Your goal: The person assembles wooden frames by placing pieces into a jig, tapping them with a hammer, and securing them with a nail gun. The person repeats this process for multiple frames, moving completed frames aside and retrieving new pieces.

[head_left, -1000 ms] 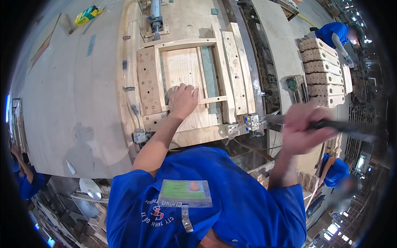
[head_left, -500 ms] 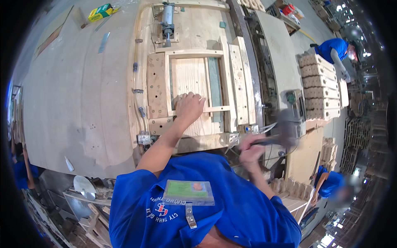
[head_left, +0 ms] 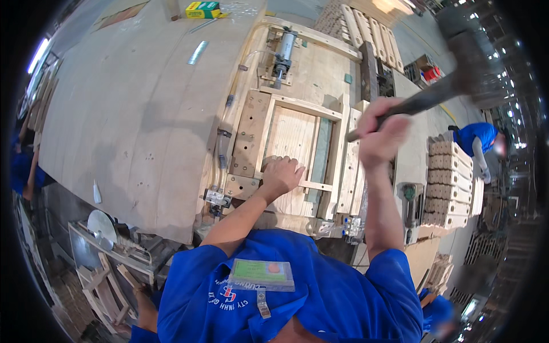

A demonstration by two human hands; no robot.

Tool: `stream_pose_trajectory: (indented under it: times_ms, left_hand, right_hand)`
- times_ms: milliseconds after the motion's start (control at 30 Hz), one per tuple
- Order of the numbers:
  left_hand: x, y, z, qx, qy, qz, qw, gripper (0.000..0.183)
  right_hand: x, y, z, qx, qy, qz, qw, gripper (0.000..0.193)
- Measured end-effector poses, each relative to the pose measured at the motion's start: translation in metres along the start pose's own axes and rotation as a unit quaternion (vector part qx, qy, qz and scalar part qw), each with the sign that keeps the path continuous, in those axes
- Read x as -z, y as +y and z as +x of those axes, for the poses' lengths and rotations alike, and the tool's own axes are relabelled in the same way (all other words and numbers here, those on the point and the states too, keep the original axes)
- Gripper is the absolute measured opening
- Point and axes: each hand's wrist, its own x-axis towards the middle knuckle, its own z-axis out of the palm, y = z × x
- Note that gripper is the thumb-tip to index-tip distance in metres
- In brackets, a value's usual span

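My right hand (head_left: 384, 134) is wrapped round the handle of a dark mallet (head_left: 429, 97), raised at the right; its large head is blurred by motion. My left hand (head_left: 282, 175) rests with fingers curled over a short wooden crosspiece (head_left: 316, 186) at the near end of a light wooden frame (head_left: 306, 108). The palm side of that hand is hidden. The frame lies in a wooden jig with a drilled block (head_left: 251, 134) along its left side and wooden rails along its right. Pale boards and a greenish strip (head_left: 323, 143) show inside the frame.
A pneumatic cylinder (head_left: 285, 51) sits beyond the frame, with clear tubing along the jig's left edge. A yellow-green box (head_left: 202, 10) stands far left on the wide table (head_left: 166, 86). Stacked wooden parts (head_left: 449, 183) are at the right, near a co-worker in blue (head_left: 477, 140).
My right hand has swung the mallet up and away from beside the jig's near right corner. My left hand stays on the frame. The whole view has shifted and tilted.
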Motion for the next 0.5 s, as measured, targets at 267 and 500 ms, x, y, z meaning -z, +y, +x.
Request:
stream_pose_trajectory:
  times_ms: [267, 500]
  left_hand:
    - [-0.013, -0.004, 0.004, 0.023, 0.009, 0.044, 0.999, 0.041]
    - [-0.002, 0.017, 0.013, -0.021, -0.003, 0.022, 1.0, 0.037]
  right_hand:
    - [-0.008, 0.121, -0.056, -0.311, -0.156, -0.317, 0.882, 0.052]
    - [0.016, 0.128, -0.081, -0.105, -0.062, -0.339, 0.933, 0.039]
